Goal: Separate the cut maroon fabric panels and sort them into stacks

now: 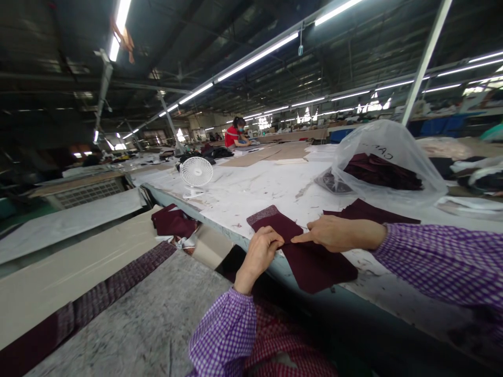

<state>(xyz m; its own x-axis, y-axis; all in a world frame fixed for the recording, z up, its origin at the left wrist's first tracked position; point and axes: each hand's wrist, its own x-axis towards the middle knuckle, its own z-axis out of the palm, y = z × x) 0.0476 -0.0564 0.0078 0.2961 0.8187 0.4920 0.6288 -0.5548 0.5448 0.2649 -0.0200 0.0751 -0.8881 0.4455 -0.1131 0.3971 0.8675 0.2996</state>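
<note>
A stack of dark maroon fabric pieces [314,262] lies at the near edge of a long white cutting table [255,191]. My left hand [261,251] is curled at the stack's left edge, fingers pinched on the cloth. Resting on top of the stack, my right hand [334,233] has its index finger stretched toward the left hand and its other fingers folded. Both of my sleeves are purple gingham.
A clear plastic bag [387,162] of maroon pieces sits at the right, with more pieces [369,212] in front of it. A small white fan [195,173] stands on the table. More maroon cloth [173,222] lies in a box on the left. A person in red [234,133] works far back.
</note>
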